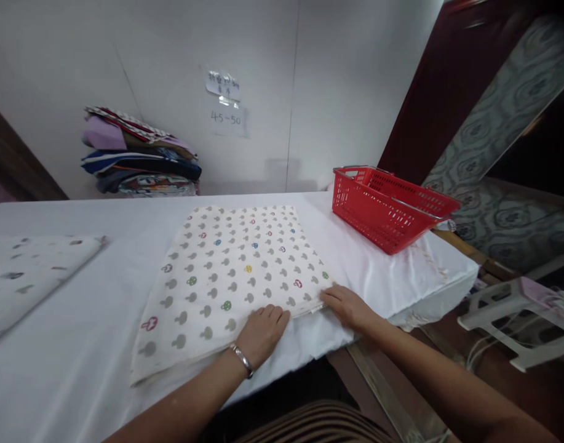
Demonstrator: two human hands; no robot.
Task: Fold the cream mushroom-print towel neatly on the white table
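A folded white cloth [240, 258] printed with grey and coloured mushrooms lies spread on the white-covered table, its near edge along the table's front. My left hand [263, 335], with a silver bracelet at the wrist, is closed over the middle of that near edge, fingers bent and together; its thumb is hidden. At the cloth's near right corner, my right hand [349, 306] has its fingers closed on the edge. Part of its grip is hidden under the palm.
A red plastic basket [387, 215] stands at the table's right end. Another folded printed cloth [37, 271] lies at the left. Stacked folded fabrics [141, 154] sit by the wall below paper labels [224, 101]. A plastic stool [526, 314] stands right of the table.
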